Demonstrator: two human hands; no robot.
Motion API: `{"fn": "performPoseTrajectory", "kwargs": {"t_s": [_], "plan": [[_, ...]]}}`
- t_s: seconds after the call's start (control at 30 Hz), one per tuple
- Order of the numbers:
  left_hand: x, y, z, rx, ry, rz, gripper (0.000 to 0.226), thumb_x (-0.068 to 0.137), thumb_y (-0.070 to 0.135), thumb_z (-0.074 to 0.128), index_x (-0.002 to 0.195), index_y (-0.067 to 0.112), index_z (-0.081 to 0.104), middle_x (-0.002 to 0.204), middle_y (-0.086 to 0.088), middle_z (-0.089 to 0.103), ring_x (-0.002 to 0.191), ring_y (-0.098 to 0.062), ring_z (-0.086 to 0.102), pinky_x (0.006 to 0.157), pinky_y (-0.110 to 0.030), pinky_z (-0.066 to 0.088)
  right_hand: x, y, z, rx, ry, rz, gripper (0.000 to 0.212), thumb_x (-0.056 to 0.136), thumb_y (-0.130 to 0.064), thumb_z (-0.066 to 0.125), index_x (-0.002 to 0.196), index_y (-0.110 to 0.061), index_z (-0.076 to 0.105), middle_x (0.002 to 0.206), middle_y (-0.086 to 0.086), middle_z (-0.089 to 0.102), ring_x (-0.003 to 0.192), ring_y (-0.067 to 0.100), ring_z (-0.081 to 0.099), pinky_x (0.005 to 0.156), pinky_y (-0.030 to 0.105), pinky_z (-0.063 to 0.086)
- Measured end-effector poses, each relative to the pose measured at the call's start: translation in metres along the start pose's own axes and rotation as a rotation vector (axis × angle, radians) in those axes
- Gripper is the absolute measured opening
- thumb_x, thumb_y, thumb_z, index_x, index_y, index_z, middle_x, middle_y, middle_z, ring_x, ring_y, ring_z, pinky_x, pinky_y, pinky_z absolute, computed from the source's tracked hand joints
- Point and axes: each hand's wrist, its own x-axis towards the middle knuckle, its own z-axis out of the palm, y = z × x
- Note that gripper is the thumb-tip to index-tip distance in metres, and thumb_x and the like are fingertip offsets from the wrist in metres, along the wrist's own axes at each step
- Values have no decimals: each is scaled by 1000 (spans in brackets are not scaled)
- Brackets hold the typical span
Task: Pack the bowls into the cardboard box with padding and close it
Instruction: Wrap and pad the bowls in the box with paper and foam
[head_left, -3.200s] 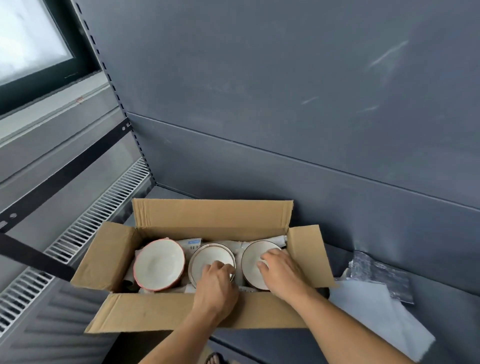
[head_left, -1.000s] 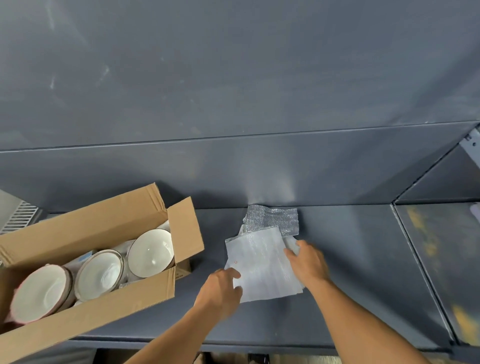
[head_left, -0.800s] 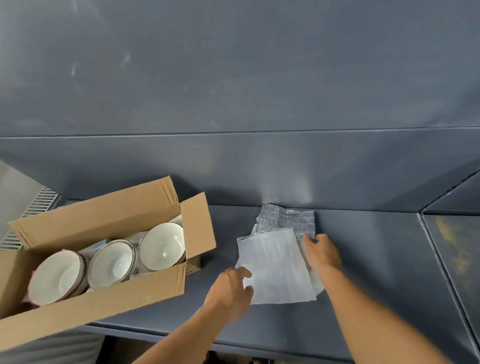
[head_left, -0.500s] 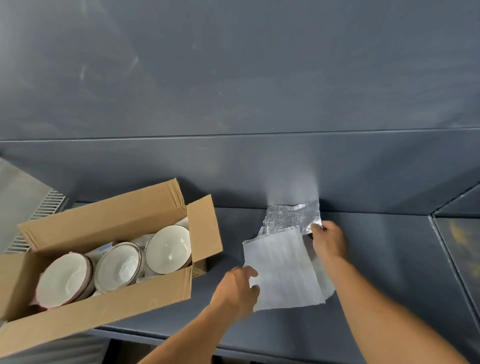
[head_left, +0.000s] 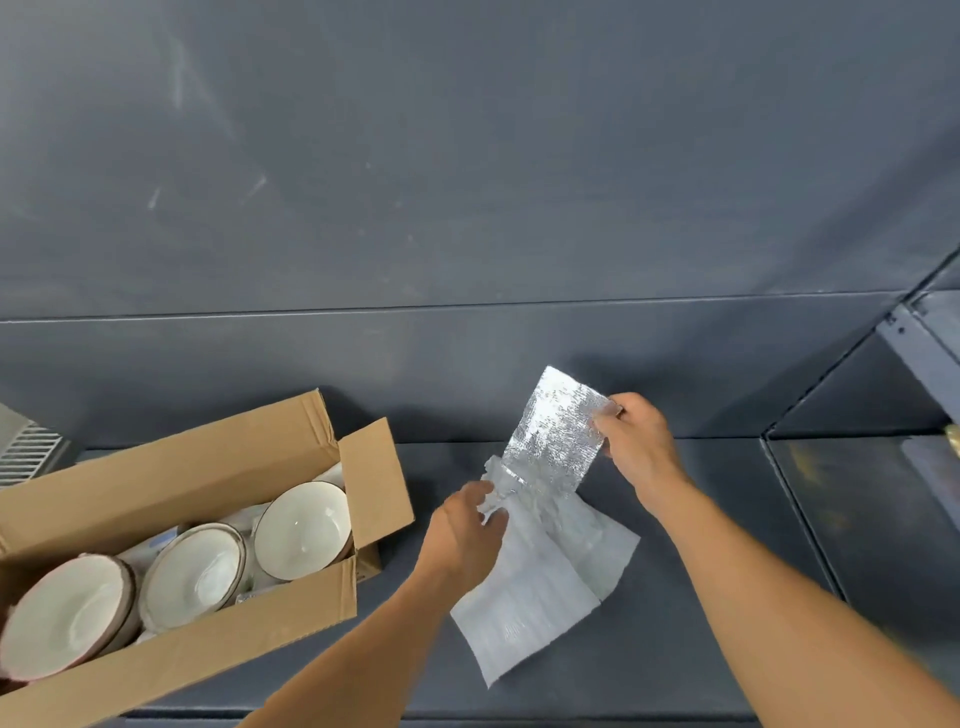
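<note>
An open cardboard box (head_left: 171, 470) lies at the lower left with three white bowls in a row: left bowl (head_left: 67, 618), middle bowl (head_left: 195, 571), right bowl (head_left: 304, 527), with white padding under and between them. To the right, a silver foil padding sheet (head_left: 553, 436) is lifted off the shelf. My right hand (head_left: 631, 449) pinches its upper right edge and my left hand (head_left: 465, 535) grips its lower left corner. White foam sheets (head_left: 535, 597) lie flat below it.
Everything rests on a dark grey shelf (head_left: 691, 623) with a grey back wall (head_left: 467, 208). A metal upright and a second shelf section (head_left: 883, 519) stand at the right. A vent grille (head_left: 26, 452) shows at the far left edge.
Both hands left the bowls in the box and reached to the padding pile. My right hand has raised the silver sheet off the white sheets, and my left hand has taken its lower corner.
</note>
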Motion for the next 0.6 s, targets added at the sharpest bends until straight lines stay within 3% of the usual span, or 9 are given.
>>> {"fn": "performPoseTrajectory", "kwargs": {"t_s": [0.07, 0.17, 0.23, 0.3, 0.37, 0.43, 0.53, 0.6], "plan": [[-1, 6, -7, -50, 47, 11, 45, 99, 37, 50, 140, 18, 46, 124, 1, 58, 101, -14, 56, 77, -22, 42, -5, -5, 1, 9, -82, -3, 11, 86, -10, 57, 83, -20, 60, 81, 2, 61, 76, 21, 56, 72, 42, 49], [-2, 4, -14, -165, 60, -11, 56, 95, 49, 54, 141, 19, 45, 134, 2, 56, 118, -17, 56, 95, -26, 44, -18, -8, 7, -66, -204, -26, 11, 87, -5, 58, 87, -16, 60, 74, 2, 58, 70, 18, 51, 66, 32, 39], [-7, 0, -17, -299, 8, -48, 50, 90, 50, 60, 130, 20, 57, 118, 5, 67, 108, -13, 63, 98, -36, 50, -28, -6, 15, -94, -265, -42, 9, 89, -5, 57, 92, -12, 61, 75, 3, 57, 71, 17, 49, 68, 31, 37], [-13, -5, -19, -377, -37, -77, 26, 89, 40, 65, 100, 17, 68, 88, 0, 72, 83, -15, 66, 83, -43, 55, -40, -3, 24, -105, -342, -43, 7, 90, -10, 58, 96, -12, 62, 80, 7, 59, 75, 17, 51, 72, 34, 41], [-20, -10, -21, -412, -43, -65, 22, 88, 27, 68, 77, 9, 61, 69, -8, 59, 65, -20, 53, 63, -40, 46, -48, 1, 32, -66, -417, -6, 11, 88, -20, 63, 98, -14, 63, 87, 7, 66, 80, 19, 58, 78, 42, 49], [-27, -14, -25, -477, -26, -96, 20, 89, 17, 68, 74, 8, 59, 65, -4, 55, 61, -17, 49, 59, -31, 40, -57, 3, 38, 28, -452, 76, 20, 89, -20, 69, 108, -14, 63, 101, 5, 71, 90, 20, 67, 87, 45, 54], [-35, -20, -34, -610, 12, -167, 18, 91, 5, 64, 73, 6, 59, 61, 0, 57, 49, -6, 54, 48, -18, 43, -71, 4, 44, 116, -540, 224, 21, 89, -13, 70, 109, -15, 64, 102, 7, 73, 89, 20, 70, 79, 37, 57], [-40, -24, -39, -680, 11, -193, 10, 89, 1, 64, 80, -1, 62, 71, -9, 62, 62, -14, 62, 56, -26, 54, -80, 4, 45, 83, -616, 252, 16, 91, -12, 67, 107, -10, 66, 96, 8, 74, 83, 18, 71, 68, 32, 57]]}}
